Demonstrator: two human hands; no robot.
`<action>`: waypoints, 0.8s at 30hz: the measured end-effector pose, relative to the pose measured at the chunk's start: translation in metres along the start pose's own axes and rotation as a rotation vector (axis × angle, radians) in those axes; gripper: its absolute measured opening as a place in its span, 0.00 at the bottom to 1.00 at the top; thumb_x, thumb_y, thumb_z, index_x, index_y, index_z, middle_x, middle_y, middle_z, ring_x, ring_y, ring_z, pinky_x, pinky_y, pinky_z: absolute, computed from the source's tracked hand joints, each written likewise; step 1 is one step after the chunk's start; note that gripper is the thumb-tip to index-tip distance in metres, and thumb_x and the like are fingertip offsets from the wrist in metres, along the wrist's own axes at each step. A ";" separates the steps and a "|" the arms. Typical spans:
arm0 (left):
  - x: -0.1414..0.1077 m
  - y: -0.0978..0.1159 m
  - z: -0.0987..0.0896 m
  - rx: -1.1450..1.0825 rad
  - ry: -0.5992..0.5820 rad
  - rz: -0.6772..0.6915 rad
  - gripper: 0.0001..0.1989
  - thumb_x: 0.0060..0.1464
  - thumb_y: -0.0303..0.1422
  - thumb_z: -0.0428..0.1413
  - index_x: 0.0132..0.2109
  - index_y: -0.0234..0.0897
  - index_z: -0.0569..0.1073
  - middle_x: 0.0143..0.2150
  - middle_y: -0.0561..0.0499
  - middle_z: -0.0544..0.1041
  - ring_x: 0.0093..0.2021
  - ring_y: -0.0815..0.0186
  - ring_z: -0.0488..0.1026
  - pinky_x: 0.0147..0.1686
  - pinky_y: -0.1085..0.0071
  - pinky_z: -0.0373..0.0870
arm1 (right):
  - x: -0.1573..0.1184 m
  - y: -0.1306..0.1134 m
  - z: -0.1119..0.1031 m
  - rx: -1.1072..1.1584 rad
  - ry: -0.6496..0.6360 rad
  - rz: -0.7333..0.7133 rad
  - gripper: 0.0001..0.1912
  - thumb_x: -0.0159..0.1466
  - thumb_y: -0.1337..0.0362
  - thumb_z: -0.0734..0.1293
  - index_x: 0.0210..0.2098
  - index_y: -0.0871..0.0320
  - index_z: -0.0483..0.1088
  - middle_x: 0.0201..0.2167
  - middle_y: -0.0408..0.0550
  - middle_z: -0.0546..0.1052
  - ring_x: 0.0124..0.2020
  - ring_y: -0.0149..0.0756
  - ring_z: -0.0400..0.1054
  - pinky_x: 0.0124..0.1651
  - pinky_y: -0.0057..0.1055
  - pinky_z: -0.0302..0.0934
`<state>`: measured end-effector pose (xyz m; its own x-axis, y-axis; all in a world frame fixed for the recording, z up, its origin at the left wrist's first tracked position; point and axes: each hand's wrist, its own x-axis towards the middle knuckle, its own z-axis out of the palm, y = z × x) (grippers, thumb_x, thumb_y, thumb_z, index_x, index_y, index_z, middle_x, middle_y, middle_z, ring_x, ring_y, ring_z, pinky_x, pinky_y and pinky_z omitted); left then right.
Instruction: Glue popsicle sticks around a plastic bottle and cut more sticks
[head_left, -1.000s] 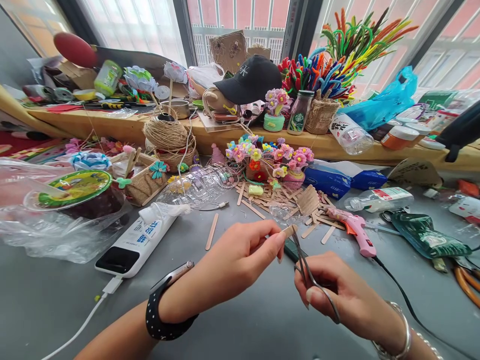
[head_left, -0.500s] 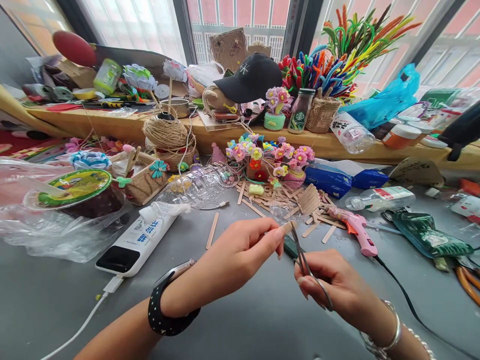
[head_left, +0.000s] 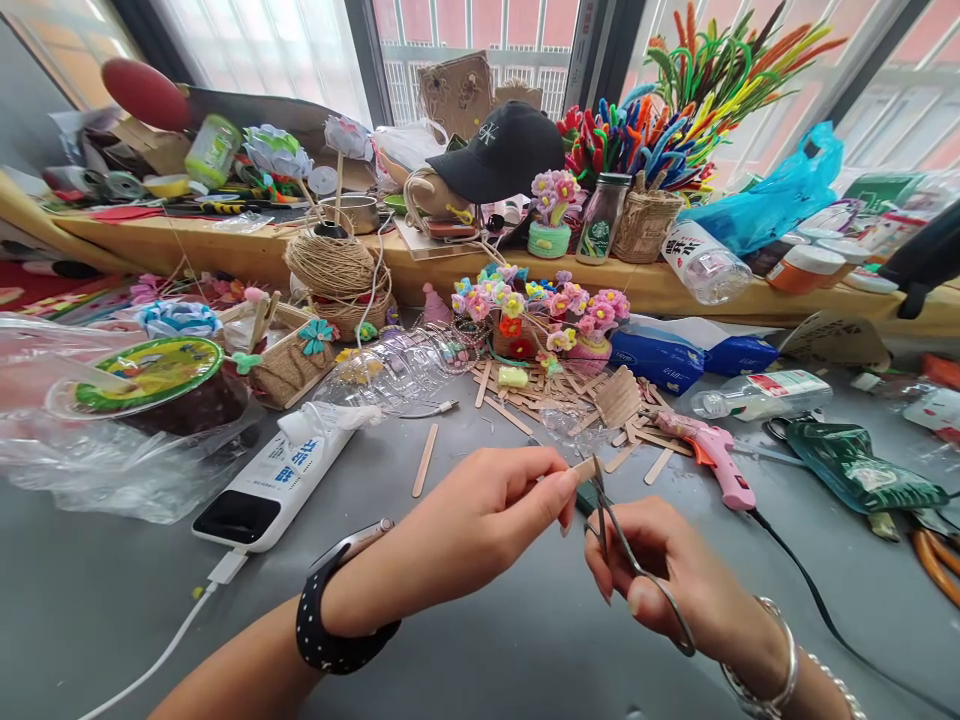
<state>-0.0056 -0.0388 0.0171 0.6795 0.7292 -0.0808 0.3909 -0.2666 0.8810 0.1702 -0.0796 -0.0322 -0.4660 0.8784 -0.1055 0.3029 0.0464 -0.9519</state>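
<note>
My left hand (head_left: 499,510) pinches a wooden craft stick (head_left: 587,469) between thumb and fingers, its tip poking out to the right. In my right hand (head_left: 667,570) is a pair of metal scissors (head_left: 626,540), its fingers in the handle loops. The scissor blades are parted, and their tips meet the stick's free end. Under the hands lies a dark green tool (head_left: 586,497), mostly hidden. Just beyond is a pile of loose craft sticks (head_left: 517,400), with a fan-shaped piece of joined sticks (head_left: 618,397) on it. A single stick (head_left: 424,460) lies left of my hands.
A pink glue gun (head_left: 712,455) with a black cord lies to the right. On the left are a white power bank (head_left: 270,490) with a cable and a plastic-wrapped tub (head_left: 172,390). Fuzzy flower pots (head_left: 589,350) stand behind the sticks, below a crowded ledge (head_left: 450,280).
The scissors have opened wider, and my right hand has turned, its thumb loop swinging right and down. My left hand has shifted slightly right and down with the stick.
</note>
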 end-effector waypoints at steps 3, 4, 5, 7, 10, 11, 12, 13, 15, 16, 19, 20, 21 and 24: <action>0.001 -0.001 0.000 -0.030 -0.014 -0.004 0.17 0.55 0.40 0.39 0.27 0.35 0.63 0.18 0.59 0.53 0.19 0.75 0.50 0.18 0.78 0.47 | 0.002 0.002 0.001 -0.018 0.034 -0.007 0.27 0.46 0.39 0.57 0.16 0.59 0.57 0.12 0.38 0.55 0.16 0.23 0.46 0.18 0.25 0.41; 0.001 -0.001 0.000 -0.038 -0.012 -0.005 0.17 0.55 0.41 0.39 0.27 0.35 0.63 0.18 0.59 0.52 0.19 0.75 0.50 0.18 0.78 0.47 | 0.002 0.002 0.001 -0.036 0.054 -0.009 0.26 0.47 0.40 0.58 0.16 0.59 0.56 0.12 0.38 0.54 0.16 0.23 0.45 0.18 0.25 0.41; 0.002 -0.001 0.000 -0.042 -0.007 -0.006 0.17 0.55 0.41 0.39 0.27 0.35 0.62 0.18 0.59 0.52 0.19 0.75 0.49 0.18 0.78 0.46 | 0.003 0.002 0.002 -0.054 0.075 -0.010 0.25 0.48 0.41 0.58 0.15 0.59 0.55 0.12 0.38 0.54 0.16 0.23 0.45 0.18 0.24 0.41; 0.002 -0.001 0.000 -0.043 0.005 -0.005 0.17 0.55 0.40 0.39 0.26 0.35 0.62 0.18 0.59 0.51 0.19 0.76 0.49 0.18 0.78 0.46 | 0.004 0.002 0.002 -0.088 0.111 -0.010 0.24 0.49 0.43 0.58 0.15 0.58 0.53 0.12 0.37 0.53 0.16 0.23 0.44 0.17 0.24 0.40; 0.003 -0.001 -0.001 -0.038 0.012 0.000 0.17 0.55 0.40 0.39 0.26 0.35 0.62 0.18 0.59 0.51 0.19 0.76 0.49 0.18 0.78 0.46 | 0.005 0.001 0.003 -0.115 0.122 -0.020 0.23 0.50 0.45 0.58 0.14 0.58 0.53 0.11 0.37 0.53 0.15 0.23 0.44 0.17 0.24 0.40; 0.003 -0.001 -0.001 -0.036 0.013 0.001 0.17 0.55 0.40 0.39 0.26 0.35 0.62 0.18 0.59 0.51 0.19 0.76 0.49 0.18 0.78 0.46 | 0.005 0.001 0.003 -0.121 0.122 -0.026 0.23 0.50 0.45 0.58 0.14 0.58 0.53 0.11 0.37 0.53 0.15 0.23 0.44 0.17 0.24 0.40; 0.003 -0.002 -0.001 -0.036 0.015 0.001 0.17 0.55 0.40 0.39 0.26 0.35 0.62 0.18 0.59 0.52 0.19 0.76 0.49 0.18 0.78 0.46 | 0.005 0.001 0.003 -0.127 0.125 -0.034 0.22 0.50 0.46 0.58 0.14 0.58 0.53 0.11 0.37 0.54 0.15 0.23 0.44 0.17 0.24 0.40; 0.003 -0.002 -0.001 -0.037 0.015 0.000 0.17 0.56 0.40 0.39 0.26 0.35 0.62 0.18 0.59 0.52 0.19 0.76 0.49 0.18 0.78 0.46 | 0.004 0.001 0.003 -0.132 0.130 -0.041 0.22 0.51 0.47 0.58 0.14 0.58 0.53 0.11 0.37 0.54 0.15 0.23 0.44 0.17 0.24 0.40; 0.002 -0.002 -0.001 -0.045 0.014 -0.005 0.17 0.56 0.40 0.39 0.26 0.35 0.62 0.18 0.59 0.51 0.19 0.76 0.49 0.17 0.78 0.45 | 0.005 0.002 0.003 -0.144 0.142 -0.048 0.21 0.52 0.49 0.58 0.14 0.58 0.53 0.11 0.37 0.53 0.15 0.23 0.44 0.17 0.24 0.40; 0.002 -0.002 -0.001 -0.049 0.015 -0.007 0.17 0.56 0.40 0.39 0.26 0.35 0.62 0.18 0.59 0.51 0.19 0.76 0.48 0.17 0.78 0.45 | 0.005 0.002 0.003 -0.151 0.146 -0.051 0.21 0.52 0.49 0.58 0.14 0.58 0.52 0.10 0.37 0.53 0.15 0.22 0.44 0.17 0.24 0.40; 0.002 -0.003 -0.001 -0.047 0.017 -0.010 0.16 0.55 0.40 0.39 0.26 0.35 0.62 0.17 0.59 0.51 0.18 0.76 0.48 0.17 0.79 0.46 | 0.005 0.004 0.003 -0.161 0.148 -0.055 0.20 0.52 0.51 0.59 0.14 0.58 0.51 0.10 0.37 0.53 0.15 0.22 0.44 0.17 0.24 0.40; 0.002 -0.003 -0.001 -0.042 0.017 -0.010 0.16 0.55 0.40 0.39 0.26 0.35 0.62 0.17 0.59 0.51 0.18 0.76 0.48 0.17 0.79 0.46 | 0.005 0.004 0.003 -0.154 0.143 -0.054 0.20 0.52 0.51 0.59 0.14 0.58 0.51 0.11 0.37 0.53 0.15 0.23 0.43 0.17 0.24 0.40; 0.002 -0.002 -0.002 -0.035 0.016 -0.011 0.17 0.55 0.40 0.39 0.26 0.35 0.62 0.17 0.59 0.51 0.19 0.76 0.48 0.17 0.79 0.46 | 0.005 0.004 0.003 -0.143 0.138 -0.046 0.20 0.52 0.51 0.59 0.14 0.58 0.52 0.11 0.37 0.53 0.15 0.23 0.43 0.17 0.24 0.40; 0.002 -0.001 -0.002 -0.014 -0.001 -0.009 0.17 0.56 0.40 0.39 0.26 0.35 0.62 0.18 0.59 0.52 0.19 0.76 0.49 0.18 0.79 0.47 | 0.003 0.002 0.002 -0.091 0.101 0.001 0.20 0.50 0.49 0.59 0.14 0.58 0.53 0.12 0.37 0.52 0.16 0.23 0.43 0.17 0.25 0.39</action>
<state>-0.0063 -0.0361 0.0170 0.6768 0.7308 -0.0890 0.3879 -0.2513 0.8868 0.1679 -0.0777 -0.0346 -0.3806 0.9219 -0.0723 0.3799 0.0846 -0.9212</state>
